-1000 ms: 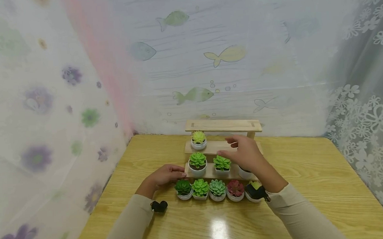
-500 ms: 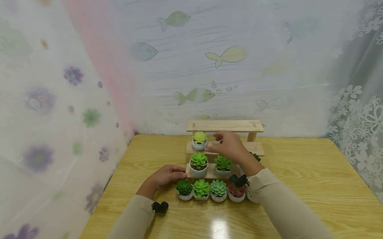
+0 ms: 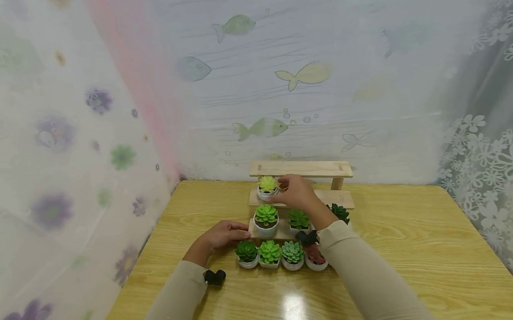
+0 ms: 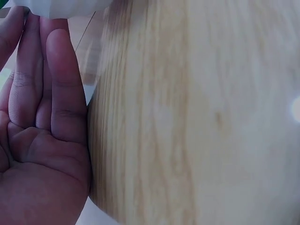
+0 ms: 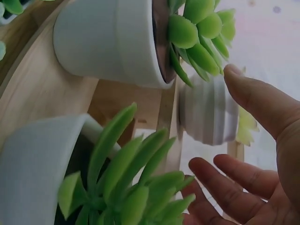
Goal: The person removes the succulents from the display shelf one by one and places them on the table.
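Note:
My right hand (image 3: 296, 196) reaches over the middle plank of a stepped wooden plant stand (image 3: 300, 168), beside a small yellow-green potted succulent (image 3: 267, 184) at its left end. In the right wrist view, the thumb (image 5: 255, 98) overlaps the rim of that ribbed white pot (image 5: 206, 115), while the other fingers (image 5: 225, 192) spread below it, a gap showing between. My left hand (image 3: 220, 234) rests at the left end of the lower plank (image 3: 283, 231), fingertips at its edge. The left wrist view shows its fingers (image 4: 68, 93) nearly straight, tips under a white pot (image 4: 65, 7).
On the lower plank stand a larger green succulent (image 3: 266, 222), another green one (image 3: 299, 219) and a dark green one (image 3: 339, 212). Several potted succulents line up in front, including a pale green (image 3: 292, 251) and a red one (image 3: 316, 258). A patterned cloth (image 3: 368, 139) hangs behind.
My right hand has moved left along the middle plank up to the yellow-green succulent's pot, its forearm uncovering the dark green plant. My left hand stays at the stand's end.

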Demonstrator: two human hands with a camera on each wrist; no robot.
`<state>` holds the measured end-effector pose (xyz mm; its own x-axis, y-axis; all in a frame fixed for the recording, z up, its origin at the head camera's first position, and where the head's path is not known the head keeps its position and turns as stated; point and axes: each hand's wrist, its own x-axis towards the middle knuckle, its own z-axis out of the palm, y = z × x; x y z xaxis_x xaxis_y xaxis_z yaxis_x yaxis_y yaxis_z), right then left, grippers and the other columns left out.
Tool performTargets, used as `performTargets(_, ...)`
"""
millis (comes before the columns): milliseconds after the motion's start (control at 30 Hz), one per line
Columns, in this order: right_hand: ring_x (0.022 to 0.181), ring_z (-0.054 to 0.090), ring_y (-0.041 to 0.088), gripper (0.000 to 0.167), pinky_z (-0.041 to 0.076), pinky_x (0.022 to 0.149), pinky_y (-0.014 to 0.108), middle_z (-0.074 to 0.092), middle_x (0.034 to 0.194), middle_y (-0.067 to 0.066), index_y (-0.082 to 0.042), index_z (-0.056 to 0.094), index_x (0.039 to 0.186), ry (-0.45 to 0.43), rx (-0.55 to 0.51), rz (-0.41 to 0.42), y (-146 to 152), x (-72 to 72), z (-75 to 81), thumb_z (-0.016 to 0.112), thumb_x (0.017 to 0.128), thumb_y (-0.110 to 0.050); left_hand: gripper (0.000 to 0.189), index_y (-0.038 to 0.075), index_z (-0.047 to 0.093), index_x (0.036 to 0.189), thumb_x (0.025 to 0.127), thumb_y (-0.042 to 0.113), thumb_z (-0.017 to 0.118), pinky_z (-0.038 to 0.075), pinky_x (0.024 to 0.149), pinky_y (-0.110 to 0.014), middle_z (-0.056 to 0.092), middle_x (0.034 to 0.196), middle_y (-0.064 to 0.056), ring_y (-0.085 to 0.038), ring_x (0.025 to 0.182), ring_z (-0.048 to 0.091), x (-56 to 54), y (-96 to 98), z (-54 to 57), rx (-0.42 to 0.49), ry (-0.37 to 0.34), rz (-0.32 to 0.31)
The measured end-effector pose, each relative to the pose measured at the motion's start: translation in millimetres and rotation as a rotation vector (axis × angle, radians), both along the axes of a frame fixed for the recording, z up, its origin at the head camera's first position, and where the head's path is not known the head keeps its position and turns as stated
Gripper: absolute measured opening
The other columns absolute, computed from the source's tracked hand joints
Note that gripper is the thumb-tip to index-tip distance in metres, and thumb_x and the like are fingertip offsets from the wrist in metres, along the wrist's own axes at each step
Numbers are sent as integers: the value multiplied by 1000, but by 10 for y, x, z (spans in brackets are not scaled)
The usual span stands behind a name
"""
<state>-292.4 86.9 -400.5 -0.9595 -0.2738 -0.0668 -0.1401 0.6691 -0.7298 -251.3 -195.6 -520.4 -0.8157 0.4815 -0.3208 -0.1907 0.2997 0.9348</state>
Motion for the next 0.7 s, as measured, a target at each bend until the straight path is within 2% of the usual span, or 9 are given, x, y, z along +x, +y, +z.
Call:
performTargets(200,120,64,31,80,55,96,50,67,131,12,-7,60,145,15,10,5,-84,-18,-36,88,82,-46,47,4,65,140,101,31,69,58,93,-35,77,118,-8,-17,108,72,8,-31,0,-18,3,1)
performTargets(367,109,65,29,62,56,86,47,69,122,10,-10,68,132,39,2,7,-133,3,-41,88,83,-43,56,5,53,151,102,27,69,59,93,-36,75,124,-9,-18,112,72,17,-50,-22,33,-28,15)
performTargets(533,104,66,28,46,56,83,46,71,116,7,-15,73,118,48,-17,-14,-155,23,-52,87,84,-42,61,6,47,155,101,23,70,60,90,-34,78,116,-7,-16,107,73,24,-41,-32,86,-87,74)
performTargets(600,105,66,29,44,55,83,47,71,116,8,-15,73,117,53,-18,-21,-150,26,-64,87,85,-41,61,6,48,154,101,24,71,60,88,-34,78,112,-7,-17,103,75,20,-20,-30,104,-96,99)
performTargets(700,105,65,28,50,56,83,47,70,117,9,-13,72,123,71,-11,-42,-140,30,-82,86,85,-41,61,5,51,152,99,27,72,60,87,-33,79,108,-8,-18,99,76,11,16,-30,112,-95,119)
